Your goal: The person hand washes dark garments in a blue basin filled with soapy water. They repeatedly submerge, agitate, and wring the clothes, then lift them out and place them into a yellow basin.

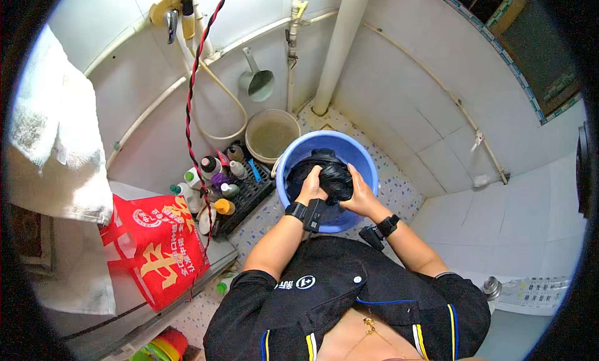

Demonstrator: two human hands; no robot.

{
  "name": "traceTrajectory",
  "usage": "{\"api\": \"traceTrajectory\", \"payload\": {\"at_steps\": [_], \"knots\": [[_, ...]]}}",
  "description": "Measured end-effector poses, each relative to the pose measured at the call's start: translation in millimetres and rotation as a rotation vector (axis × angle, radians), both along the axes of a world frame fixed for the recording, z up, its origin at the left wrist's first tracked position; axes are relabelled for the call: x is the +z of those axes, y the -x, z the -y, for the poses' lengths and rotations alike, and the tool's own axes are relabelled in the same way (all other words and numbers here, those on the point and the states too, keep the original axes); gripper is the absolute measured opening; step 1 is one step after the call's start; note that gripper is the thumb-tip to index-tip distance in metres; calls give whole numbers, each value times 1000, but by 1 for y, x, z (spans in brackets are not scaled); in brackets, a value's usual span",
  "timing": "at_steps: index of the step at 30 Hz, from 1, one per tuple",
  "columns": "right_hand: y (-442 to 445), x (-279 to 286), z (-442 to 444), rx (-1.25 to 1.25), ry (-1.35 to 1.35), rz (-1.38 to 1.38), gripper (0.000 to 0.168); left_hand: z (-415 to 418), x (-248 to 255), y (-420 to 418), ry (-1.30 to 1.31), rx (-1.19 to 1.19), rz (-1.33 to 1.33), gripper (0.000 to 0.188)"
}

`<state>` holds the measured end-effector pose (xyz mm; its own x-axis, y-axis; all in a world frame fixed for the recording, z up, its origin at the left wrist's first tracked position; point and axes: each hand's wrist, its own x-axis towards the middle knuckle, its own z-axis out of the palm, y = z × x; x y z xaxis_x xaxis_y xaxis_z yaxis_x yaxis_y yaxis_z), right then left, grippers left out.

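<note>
A blue plastic basin (329,135) stands on the speckled floor before me, with wet-looking black cloth (334,176) in it. My left hand (312,187) presses on the cloth from the left, thumb on top. From the right, my right hand (359,193) cups the same bundle, so both hands grip it between them over the basin. Part of the cloth lies against the basin's left inner side. Both wrists wear black straps with small devices.
Behind the basin is a white bucket (273,114) of murky water. Bottles crowd a black plastic rack (252,192) at left, near a red bag (164,253). A red-and-black twisted cord (188,108) hangs in front. A water scoop (257,83) hangs on the wall beside pipes.
</note>
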<state>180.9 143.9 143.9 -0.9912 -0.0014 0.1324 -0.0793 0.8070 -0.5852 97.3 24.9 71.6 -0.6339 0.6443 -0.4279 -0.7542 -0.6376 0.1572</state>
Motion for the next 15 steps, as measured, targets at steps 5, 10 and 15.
{"api": "traceTrajectory", "payload": {"at_steps": [5, 10, 15], "knots": [[10, -10, -1, -84, 291, 359, 68, 9, -23, 0, 7, 38, 15, 21], [17, -49, -17, -145, 633, 571, 37, 9, -23, -2, 43, 0, -18, 22], [21, -51, -11, -167, 962, 655, 21, 10, -19, -2, 151, -26, -61, 23]]}}
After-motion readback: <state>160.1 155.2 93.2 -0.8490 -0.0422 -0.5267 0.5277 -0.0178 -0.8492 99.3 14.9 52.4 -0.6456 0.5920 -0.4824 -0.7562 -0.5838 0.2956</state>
